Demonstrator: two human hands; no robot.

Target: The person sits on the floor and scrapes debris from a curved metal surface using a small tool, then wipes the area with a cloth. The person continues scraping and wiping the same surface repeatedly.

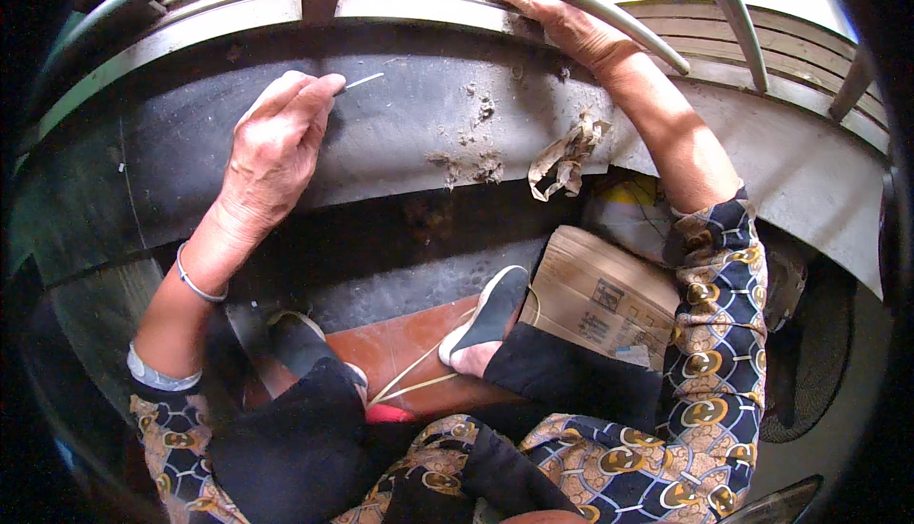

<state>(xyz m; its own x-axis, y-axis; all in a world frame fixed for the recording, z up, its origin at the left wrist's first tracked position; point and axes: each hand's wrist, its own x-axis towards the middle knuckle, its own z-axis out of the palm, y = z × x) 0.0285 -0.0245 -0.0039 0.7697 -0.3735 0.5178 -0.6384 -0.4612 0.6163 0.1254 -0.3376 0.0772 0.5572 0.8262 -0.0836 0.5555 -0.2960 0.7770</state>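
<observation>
My left hand (pixel 278 135) pinches a thin pale stick (pixel 365 81) that is dark near the fingertips; its exact kind is unclear. The stick points right, over a dark window ledge (pixel 400 110). My right hand (pixel 568 28) reaches to the far upper right. Its fingers rest at the slotted metal window track (pixel 428 3), behind a curved metal bar, and no object shows in it. Clumps of grey dirt (pixel 471 163) lie on the ledge between my hands. Nearer my right forearm, a crumpled strip of brownish paper or tape (pixel 568 156) hangs over the ledge's front edge.
Metal window bars (pixel 735 24) cross the top. Below the ledge, a flattened cardboard box (pixel 600 295) bearing print leans beside my shoe (pixel 493 306). A bag with yellow on it (pixel 628 210) sits behind the box. A pale strap (pixel 414 370) lies across the reddish tiled floor (pixel 400 338).
</observation>
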